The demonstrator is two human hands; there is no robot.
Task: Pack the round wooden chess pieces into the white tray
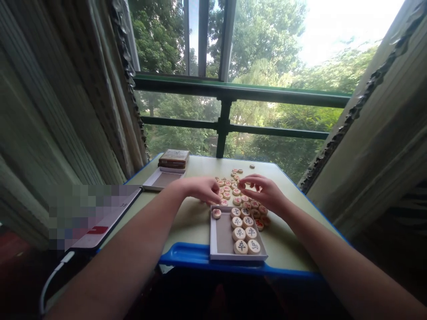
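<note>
Loose round Chinese chess pieces, many with red characters, lie in a heap on the table between and around my hands. My left hand reaches to the heap's left side, thumb and fingers apart, its inner fingers partly hidden. On the heap's right side hovers my right hand, fingers curved and parted from the thumb; I make out no piece gripped in it. Nearer me, a shallow white box holds two columns of black-character pieces along its right side. One single piece sits in its far left corner.
An open box tray and a brown box stand at the back left. A tablet with a white cable lies at the left edge. Behind the blue-edged table are a green railing, window and curtains.
</note>
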